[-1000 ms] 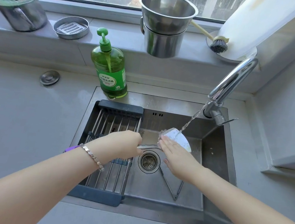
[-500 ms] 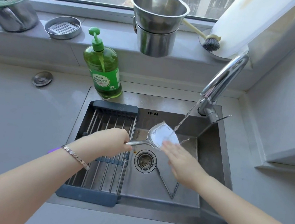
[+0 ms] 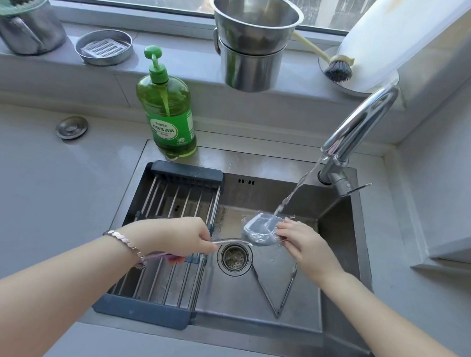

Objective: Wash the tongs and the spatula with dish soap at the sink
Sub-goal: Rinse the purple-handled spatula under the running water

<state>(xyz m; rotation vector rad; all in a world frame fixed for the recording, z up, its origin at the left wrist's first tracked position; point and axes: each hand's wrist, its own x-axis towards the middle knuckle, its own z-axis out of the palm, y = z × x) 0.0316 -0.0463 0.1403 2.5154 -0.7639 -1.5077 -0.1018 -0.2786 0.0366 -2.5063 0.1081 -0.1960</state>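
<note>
My left hand (image 3: 181,235) grips the metal handle of the spatula (image 3: 259,229) over the sink (image 3: 329,300). The spatula's pale blade sits under the running water stream (image 3: 297,191) from the tap (image 3: 357,127). My right hand (image 3: 303,244) holds the blade's right edge between thumb and fingertips. The metal tongs (image 3: 276,294) lie spread open on the sink floor, right of the drain (image 3: 234,257). A green dish soap bottle (image 3: 167,112) with a pump stands at the sink's back left rim.
A dark-framed wire drying rack (image 3: 168,244) spans the sink's left half. On the windowsill stand stacked steel pots (image 3: 251,39), a small dish with a grater (image 3: 104,47), a lidded metal mug (image 3: 23,22), a dish brush (image 3: 338,68) and a paper towel roll (image 3: 391,34). A sink plug (image 3: 72,127) lies on the counter.
The spatula blade has turned under the stream, and my right hand has shifted from below the blade to its right edge, now pinching it. My left hand keeps its grip on the handle.
</note>
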